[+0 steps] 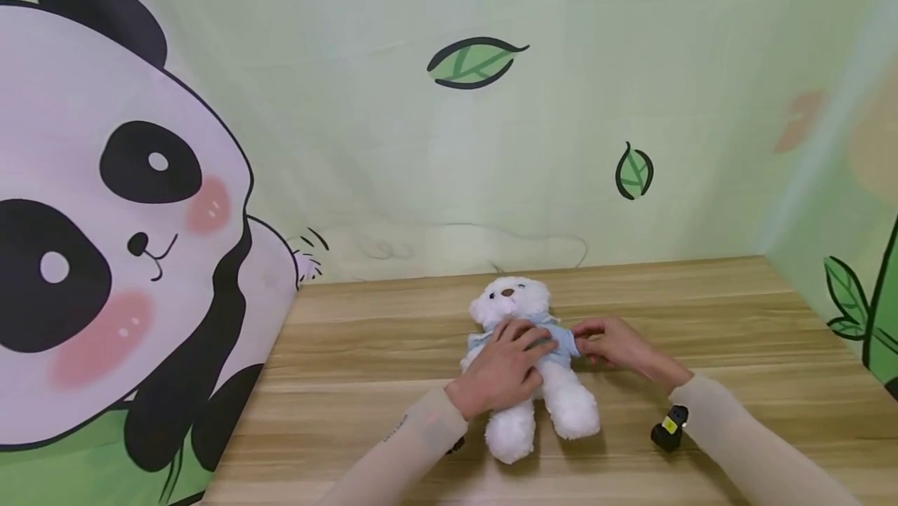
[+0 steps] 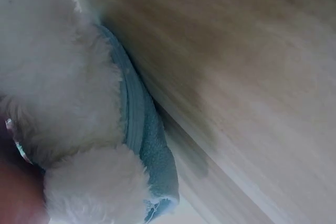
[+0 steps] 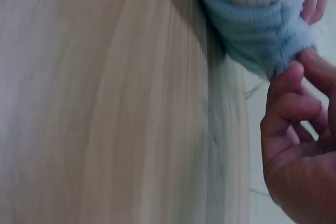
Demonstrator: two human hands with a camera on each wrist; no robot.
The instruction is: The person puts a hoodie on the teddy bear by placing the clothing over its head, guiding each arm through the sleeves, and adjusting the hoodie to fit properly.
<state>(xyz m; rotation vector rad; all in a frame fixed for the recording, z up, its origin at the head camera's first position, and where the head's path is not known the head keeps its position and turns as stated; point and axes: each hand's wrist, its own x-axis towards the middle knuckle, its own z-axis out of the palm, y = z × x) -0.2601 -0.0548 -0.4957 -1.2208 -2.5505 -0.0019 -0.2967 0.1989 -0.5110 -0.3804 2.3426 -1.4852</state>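
A white plush teddy bear (image 1: 519, 299) lies on its back on the wooden table, its head toward the wall. It wears a light blue shirt (image 1: 561, 341). Across the bear's chest rests my left hand (image 1: 498, 369), fingers spread over the shirt. My right hand (image 1: 617, 346) is at the bear's arm on the right and pinches the end of the blue sleeve between thumb and fingers. Up close in the right wrist view, that hand (image 3: 296, 124) holds the cloth edge (image 3: 281, 59). White fur (image 2: 58, 72) and the shirt hem (image 2: 136, 108) fill part of the left wrist view.
The wooden table (image 1: 365, 350) meets a pale green wall cloth (image 1: 351, 139) at its back edge. A large printed panda (image 1: 126, 233) covers the left side. Under the right wrist, a small black device with a yellow label (image 1: 669, 428) is strapped on.
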